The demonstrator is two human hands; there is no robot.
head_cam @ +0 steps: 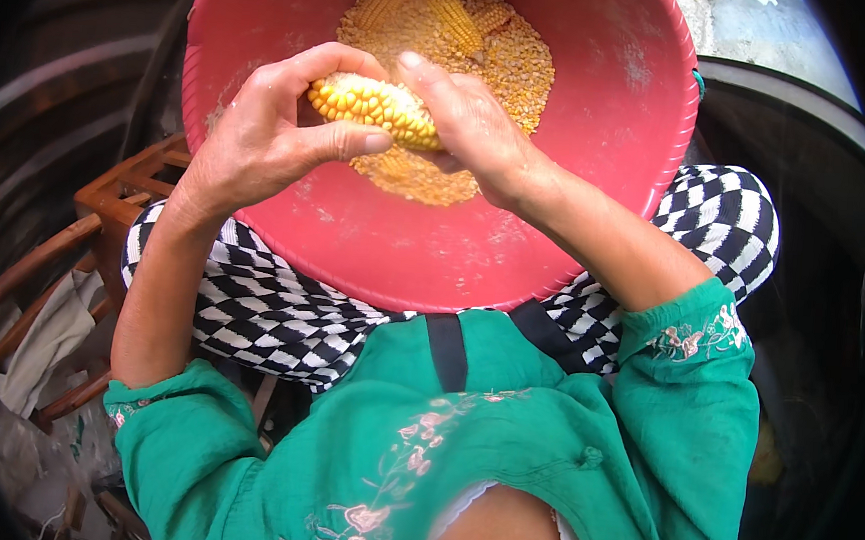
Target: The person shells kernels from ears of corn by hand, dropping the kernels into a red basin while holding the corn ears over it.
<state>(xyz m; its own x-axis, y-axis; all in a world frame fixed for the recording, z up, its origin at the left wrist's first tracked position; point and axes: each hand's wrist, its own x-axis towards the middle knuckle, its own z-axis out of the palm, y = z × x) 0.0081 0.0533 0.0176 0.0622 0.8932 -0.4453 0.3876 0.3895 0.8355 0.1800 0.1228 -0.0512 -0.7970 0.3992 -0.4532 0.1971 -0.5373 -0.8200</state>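
Observation:
Between my two hands is an ear of yellow corn (pixel 372 105), held roughly level over a red plastic basin (pixel 418 261). My left hand (pixel 281 120) grips its left end, fingers over the top and thumb along the lower side. Around the right end closes my right hand (pixel 480 126), its thumb raised on the upper side. Rows of kernels still cover the side facing me, while a paler, stripped strip shows along the top. Loose corn kernels (pixel 525 73) lie in the basin's bottom. Several cobs, among them one corn cob (pixel 450 15), rest on the kernels at the far side.
The basin sits against my legs in checked trousers (pixel 271 311). At the left stands a wooden chair or rack (pixel 106 202) with a pale cloth (pixel 52 334) over its bar. Clear plastic bags (pixel 36 445) lie below. Dark curved containers (pixel 80 42) flank the basin.

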